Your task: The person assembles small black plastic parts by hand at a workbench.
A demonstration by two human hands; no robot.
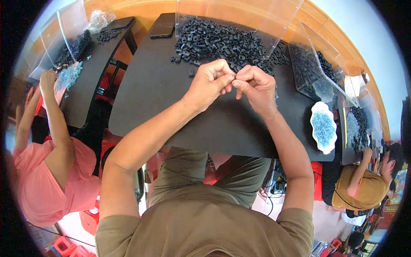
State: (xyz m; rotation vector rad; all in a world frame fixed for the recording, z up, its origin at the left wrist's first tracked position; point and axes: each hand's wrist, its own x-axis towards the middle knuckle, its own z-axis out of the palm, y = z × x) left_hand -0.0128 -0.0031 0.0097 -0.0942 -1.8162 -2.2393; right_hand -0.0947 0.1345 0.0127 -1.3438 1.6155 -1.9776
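Observation:
My left hand (212, 82) and my right hand (256, 88) meet over the middle of the dark table (184, 132). Both are closed in a pinch, thumbs against fingertips, and the fingertips of the two touch or nearly touch. Whatever they hold is too small and too covered by fingers to name. Just beyond them spreads a big heap of small black plastic parts (214, 40). To the right of my right forearm stands a white scalloped dish (315, 138) filled with small pale-blue pieces (324, 127).
Clear plastic panels (239, 13) rise behind the heap. A black phone-like slab (162, 29) lies at the back left. More black parts fill a clear bin (306, 64) at right. A person in pink (60, 184) works at left, another in mustard (361, 184) at right.

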